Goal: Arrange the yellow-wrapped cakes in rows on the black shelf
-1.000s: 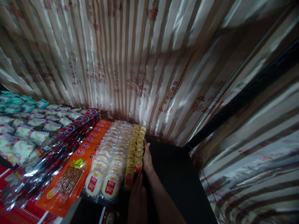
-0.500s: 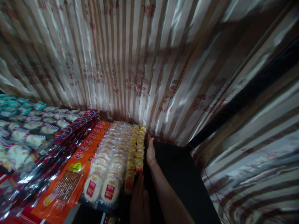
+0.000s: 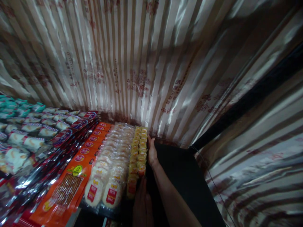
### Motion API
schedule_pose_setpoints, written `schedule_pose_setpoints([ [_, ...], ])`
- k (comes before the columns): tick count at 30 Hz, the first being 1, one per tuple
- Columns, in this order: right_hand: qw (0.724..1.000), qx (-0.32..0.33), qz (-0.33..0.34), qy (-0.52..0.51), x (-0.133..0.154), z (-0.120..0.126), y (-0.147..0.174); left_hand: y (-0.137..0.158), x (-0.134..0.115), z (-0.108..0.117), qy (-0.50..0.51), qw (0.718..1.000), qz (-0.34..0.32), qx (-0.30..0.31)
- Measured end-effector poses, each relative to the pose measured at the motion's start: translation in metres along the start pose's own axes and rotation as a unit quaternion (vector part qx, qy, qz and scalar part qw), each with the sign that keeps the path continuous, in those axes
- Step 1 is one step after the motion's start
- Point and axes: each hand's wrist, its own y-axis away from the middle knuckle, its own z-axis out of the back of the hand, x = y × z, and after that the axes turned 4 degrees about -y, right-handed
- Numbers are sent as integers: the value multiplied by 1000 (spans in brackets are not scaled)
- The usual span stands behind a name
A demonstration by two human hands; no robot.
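Two rows of small yellow wrapped snack packets [image 3: 138, 148] stand at the right end of the packaged goods. My right hand [image 3: 151, 152] lies along their far right side, fingers straight and together, its palm edge at or very near the packets. Closer to me, my left hand [image 3: 142, 200] is held flat at the front end of the yellow rows, fingers stretched, fingertips near the front packets. Neither hand grasps anything. Shade makes the left hand's contact hard to judge. Left of the yellow rows stand two rows of clear-wrapped rice crackers [image 3: 113, 176] with red labels.
Orange snack bags [image 3: 68, 186], dark red bags [image 3: 59, 160], striped white packets [image 3: 33, 142] and green packets [image 3: 21, 105] fill the left. A black surface [image 3: 180, 176] extends right. A striped curtain [image 3: 113, 63] hangs behind; a black pole [image 3: 236, 107] slants at right with a thin wire.
My right hand has shifted very slightly left, closer against the yellow packets. The left hand stays at the front end of the rows, almost unmoved.
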Motion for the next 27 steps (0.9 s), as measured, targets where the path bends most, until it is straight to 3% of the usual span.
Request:
schedule_pose_setpoints([
  [6, 991, -119, 22, -58, 17, 25, 50, -1, 4, -2, -4, 1000, 5, 5],
  [10, 990, -120, 70, -31, 37, 49, 117, 9, -9, 9, -28, 997, -68, 35],
  [13, 983, -137, 118, 24, 49, 70, 176, 34, -11, 26, -41, 992, -116, 40],
  [16, 979, -96, 83, 159, 46, 83, 230, 68, 1, 46, -74, 989, -105, 75],
  [18, 966, -26, 19, 258, 30, 83, 259, 86, 18, 58, -105, 991, -34, 79],
  [21, 940, 108, -67, 316, -13, 72, 282, 95, 50, 71, -155, 980, 116, 53],
  [24, 941, 151, -103, 284, -62, 56, 287, 86, 81, 77, -139, 974, 172, 57],
  [27, 940, 145, -153, 267, -97, 44, 284, 75, 100, 79, -107, 976, 181, 51],
])
